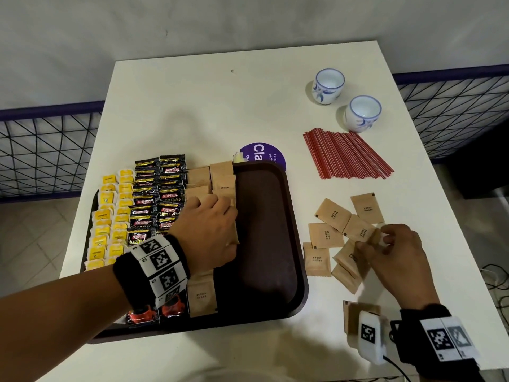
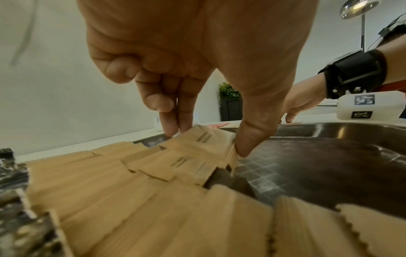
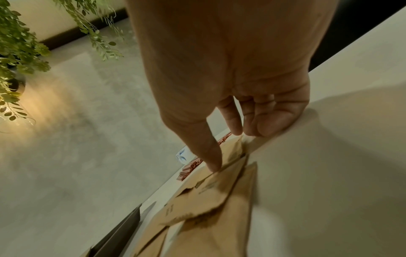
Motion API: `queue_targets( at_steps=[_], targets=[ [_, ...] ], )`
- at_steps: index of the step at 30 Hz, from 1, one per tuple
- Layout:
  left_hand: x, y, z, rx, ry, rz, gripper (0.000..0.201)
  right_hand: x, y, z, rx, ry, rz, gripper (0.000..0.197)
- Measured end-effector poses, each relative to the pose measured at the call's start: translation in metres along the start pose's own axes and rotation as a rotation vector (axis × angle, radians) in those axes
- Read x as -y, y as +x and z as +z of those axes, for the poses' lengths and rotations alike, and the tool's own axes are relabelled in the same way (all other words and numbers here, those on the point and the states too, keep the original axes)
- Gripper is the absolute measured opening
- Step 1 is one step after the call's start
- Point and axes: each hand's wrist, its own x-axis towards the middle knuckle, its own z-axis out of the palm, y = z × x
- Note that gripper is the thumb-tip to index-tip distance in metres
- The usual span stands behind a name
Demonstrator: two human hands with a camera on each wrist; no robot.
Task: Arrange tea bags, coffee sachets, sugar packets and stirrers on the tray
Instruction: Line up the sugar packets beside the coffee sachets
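Note:
The dark brown tray (image 1: 265, 232) carries yellow tea bags (image 1: 110, 216) at its left, black coffee sachets (image 1: 161, 194) beside them, then columns of brown sugar packets (image 1: 220, 176). My left hand (image 1: 221, 213) is over those columns; the left wrist view shows its thumb and fingers (image 2: 243, 144) pinching a small stack of sugar packets (image 2: 204, 140) on the tray floor. Right of the tray, loose sugar packets (image 1: 326, 235) lie scattered on the white table. My right hand (image 1: 382, 239) pinches one of them (image 3: 232, 149) between thumb and fingers. Red stirrers (image 1: 345, 157) lie in a pile behind.
Two white-and-blue cups (image 1: 327, 85) (image 1: 362, 113) stand at the table's back right. A purple round sticker (image 1: 261, 154) shows behind the tray. The tray's right half is bare. One more sugar packet (image 1: 350, 317) lies under my right wrist. Wire fencing (image 1: 46, 150) flanks the table.

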Motion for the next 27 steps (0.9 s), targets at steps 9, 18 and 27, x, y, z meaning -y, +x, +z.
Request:
queue_targets(
  at_steps=[9,18,27],
  targets=[
    [-0.006,0.002,0.001,0.104,0.004,-0.026,0.062,0.001,0.001,-0.003,0.004,0.017,0.022,0.062],
    [-0.002,0.001,0.001,0.09,-0.007,-0.054,0.058,0.009,0.002,-0.003,0.029,-0.02,-0.009,0.057],
    [-0.007,0.005,-0.009,0.032,-0.101,-0.03,0.059,0.013,0.004,-0.001,0.043,-0.023,-0.016,0.053]
  ],
)
